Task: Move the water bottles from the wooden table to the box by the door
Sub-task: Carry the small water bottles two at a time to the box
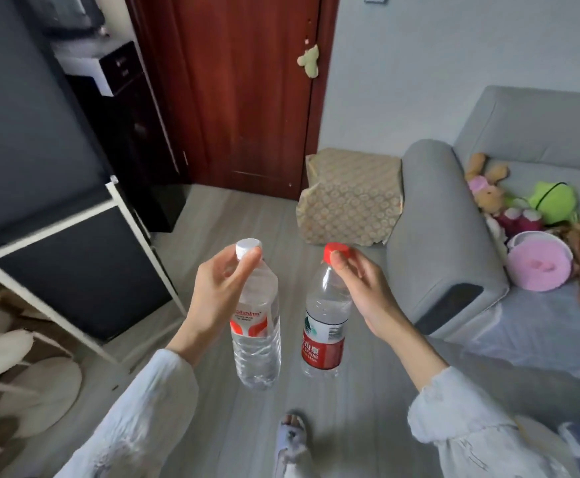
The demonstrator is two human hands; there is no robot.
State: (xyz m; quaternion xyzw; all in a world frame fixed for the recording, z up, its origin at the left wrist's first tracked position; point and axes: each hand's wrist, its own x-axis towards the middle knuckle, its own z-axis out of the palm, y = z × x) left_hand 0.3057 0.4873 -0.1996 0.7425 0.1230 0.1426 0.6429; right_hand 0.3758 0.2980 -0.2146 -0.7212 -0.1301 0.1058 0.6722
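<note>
Left grip (224,288) pinches the white-capped bottle (257,326) by its neck; right grip (357,284) pinches the red-capped bottle (325,326), box (350,198) far ahead.

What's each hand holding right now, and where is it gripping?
Left hand holds the white-capped bottle by its neck; right hand holds the red-capped bottle at its cap.

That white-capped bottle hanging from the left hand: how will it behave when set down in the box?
The white-capped bottle looks about full, so probably heavy for its size. The left hand pinches it only near the cap, so it may swing. Its thin ribbed wall likely flexes if squeezed. Tall and narrow, it could tip or roll in the box.
</note>
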